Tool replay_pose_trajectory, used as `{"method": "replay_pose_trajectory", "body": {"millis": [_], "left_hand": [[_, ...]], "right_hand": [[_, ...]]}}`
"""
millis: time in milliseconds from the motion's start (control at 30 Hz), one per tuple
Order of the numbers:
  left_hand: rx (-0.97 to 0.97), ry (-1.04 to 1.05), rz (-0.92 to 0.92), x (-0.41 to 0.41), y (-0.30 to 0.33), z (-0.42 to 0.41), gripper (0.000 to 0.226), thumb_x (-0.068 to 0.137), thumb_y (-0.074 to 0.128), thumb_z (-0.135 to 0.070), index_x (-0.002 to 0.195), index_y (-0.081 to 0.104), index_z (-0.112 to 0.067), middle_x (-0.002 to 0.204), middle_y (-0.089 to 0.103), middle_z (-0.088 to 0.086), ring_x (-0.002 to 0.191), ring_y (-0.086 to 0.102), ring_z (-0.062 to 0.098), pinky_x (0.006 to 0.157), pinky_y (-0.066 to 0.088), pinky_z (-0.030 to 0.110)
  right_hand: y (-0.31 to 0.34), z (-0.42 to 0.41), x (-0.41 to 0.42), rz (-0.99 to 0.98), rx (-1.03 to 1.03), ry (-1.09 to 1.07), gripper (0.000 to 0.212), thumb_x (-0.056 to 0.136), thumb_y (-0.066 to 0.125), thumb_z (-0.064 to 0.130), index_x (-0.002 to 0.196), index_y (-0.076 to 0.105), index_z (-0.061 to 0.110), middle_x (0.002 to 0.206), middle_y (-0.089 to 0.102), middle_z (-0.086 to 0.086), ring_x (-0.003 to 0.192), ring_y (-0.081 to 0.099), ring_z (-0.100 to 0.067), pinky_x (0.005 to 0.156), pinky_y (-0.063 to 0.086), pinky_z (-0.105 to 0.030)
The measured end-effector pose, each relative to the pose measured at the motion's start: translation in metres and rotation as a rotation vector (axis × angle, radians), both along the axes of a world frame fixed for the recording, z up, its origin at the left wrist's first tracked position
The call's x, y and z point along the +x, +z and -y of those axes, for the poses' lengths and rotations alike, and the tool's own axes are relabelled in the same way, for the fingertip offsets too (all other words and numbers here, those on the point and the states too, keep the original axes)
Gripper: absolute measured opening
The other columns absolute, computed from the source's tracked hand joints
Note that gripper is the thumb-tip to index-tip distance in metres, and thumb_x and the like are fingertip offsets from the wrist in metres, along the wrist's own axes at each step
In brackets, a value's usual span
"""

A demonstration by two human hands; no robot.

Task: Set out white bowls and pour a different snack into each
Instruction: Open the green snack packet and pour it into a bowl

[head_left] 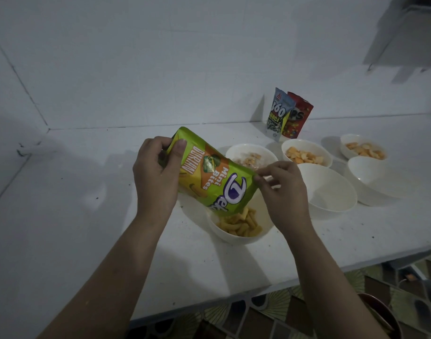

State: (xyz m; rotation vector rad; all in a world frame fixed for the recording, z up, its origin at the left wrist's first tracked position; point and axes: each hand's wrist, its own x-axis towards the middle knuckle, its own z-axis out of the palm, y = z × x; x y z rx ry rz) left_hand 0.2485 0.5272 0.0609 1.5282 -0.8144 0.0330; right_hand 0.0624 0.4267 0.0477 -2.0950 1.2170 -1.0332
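A green snack bag (209, 177) hangs tilted over the white counter (87, 228), its long axis running from about ten o'clock down to four o'clock. The sealed bottom end points up toward ten o'clock; the mouth points down toward four or five o'clock, right over the nearest white bowl (238, 234). Short yellow stick snacks (241, 223) lie heaped in that bowl, a few just at the bag's opening.

The left hand (155, 172) grips the upper end of the bag — fingers curled round its top corner, thumb pressed flat on the printed face. The right hand (283, 189) pinches the bag's edge near the mouth between thumb and forefinger, the remaining fingers loosely bent behind.

Beyond the bag, at about one o'clock from the filled bowl, sits a bowl of pale crackers (252, 156), partly hidden by the bag. Further toward two o'clock stand a bowl of orange crackers (306, 152) and another bowl with orange pieces (363, 149). Two bowls holding nothing visible — one large (331, 192), one at the far right (378, 179) — sit at three o'clock of the hands. Two unpoured packets lean against the wall at twelve to one o'clock: a blue-and-white pouch (278, 116) touching a red pouch (298, 118) behind it.
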Motion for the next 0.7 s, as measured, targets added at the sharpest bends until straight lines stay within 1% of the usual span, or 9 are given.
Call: {"method": "replay_pose_trajectory", "body": {"millis": [167,300,400,500,533,600,633,667,700], "left_hand": [[-0.003,-0.019,0.011,-0.001,0.002,0.003,0.019,0.094,0.058,-0.035,0.087,0.057,-0.017,0.083,0.054,-0.008,0.078,0.053,0.005,0.067,0.043,0.011],[-0.004,-0.029,0.009,-0.001,0.002,0.005,0.019,0.094,0.058,-0.035,0.088,0.057,-0.017,0.085,0.056,-0.004,0.078,0.054,0.005,0.067,0.044,0.011],[-0.004,-0.022,0.012,-0.001,0.004,0.005,0.019,0.094,0.059,-0.035,0.087,0.057,-0.018,0.084,0.055,-0.006,0.077,0.053,0.005,0.067,0.043,0.011],[0.004,-0.032,0.007,0.000,0.004,0.004,0.019,0.094,0.059,-0.036,0.086,0.057,-0.019,0.084,0.056,-0.004,0.078,0.055,0.009,0.066,0.044,0.013],[0.008,-0.042,0.007,-0.001,0.005,0.004,0.019,0.094,0.059,-0.036,0.085,0.057,-0.020,0.085,0.057,-0.003,0.079,0.056,0.011,0.067,0.045,0.016],[0.017,-0.058,0.019,-0.003,0.005,0.005,0.019,0.093,0.059,-0.037,0.084,0.056,-0.021,0.085,0.057,-0.002,0.080,0.058,0.014,0.068,0.047,0.019],[0.020,-0.066,0.031,-0.004,0.005,0.005,0.019,0.093,0.059,-0.037,0.084,0.056,-0.022,0.084,0.057,-0.003,0.080,0.058,0.015,0.068,0.047,0.020],[0.022,-0.074,0.044,-0.006,0.006,0.006,0.019,0.093,0.059,-0.038,0.083,0.056,-0.022,0.084,0.057,-0.003,0.081,0.058,0.016,0.069,0.048,0.022],[0.023,-0.081,0.057,-0.007,0.006,0.006,0.020,0.093,0.059,-0.040,0.084,0.056,-0.022,0.084,0.057,-0.004,0.082,0.058,0.016,0.070,0.049,0.026]], "right_hand": [[-0.001,-0.001,-0.002,0.012,-0.019,-0.009,0.006,0.091,0.067,0.015,0.095,0.071,0.019,0.109,0.051,0.004,0.078,0.057,-0.003,0.064,0.041,0.001],[-0.001,-0.003,-0.004,0.043,-0.034,-0.015,0.006,0.091,0.067,0.014,0.095,0.071,0.017,0.111,0.052,0.004,0.079,0.056,0.001,0.064,0.042,-0.001],[-0.002,-0.002,-0.005,-0.059,-0.005,0.025,0.006,0.092,0.066,0.015,0.095,0.070,0.019,0.107,0.053,0.007,0.081,0.057,-0.004,0.062,0.040,-0.004],[0.000,-0.004,-0.004,-0.101,-0.025,0.043,0.012,0.092,0.063,0.015,0.101,0.070,0.019,0.109,0.060,0.006,0.096,0.057,-0.010,0.071,0.034,-0.004],[0.004,-0.006,-0.002,-0.085,-0.039,0.063,0.016,0.093,0.062,0.016,0.106,0.070,0.020,0.112,0.063,0.006,0.100,0.057,-0.010,0.074,0.037,-0.005],[0.015,-0.011,0.005,-0.060,-0.053,0.147,0.021,0.095,0.060,0.023,0.113,0.069,0.023,0.115,0.067,0.010,0.106,0.058,-0.007,0.083,0.047,-0.018],[0.020,-0.012,0.010,-0.050,-0.055,0.194,0.022,0.096,0.058,0.027,0.115,0.069,0.024,0.113,0.068,0.012,0.106,0.058,-0.005,0.086,0.049,-0.023],[0.025,-0.014,0.016,-0.036,-0.049,0.229,0.023,0.097,0.057,0.029,0.116,0.069,0.025,0.110,0.069,0.015,0.103,0.059,-0.003,0.087,0.048,-0.023],[0.028,-0.014,0.022,-0.019,-0.041,0.246,0.022,0.097,0.056,0.028,0.114,0.070,0.025,0.103,0.069,0.017,0.097,0.060,0.001,0.085,0.046,-0.018]]}}
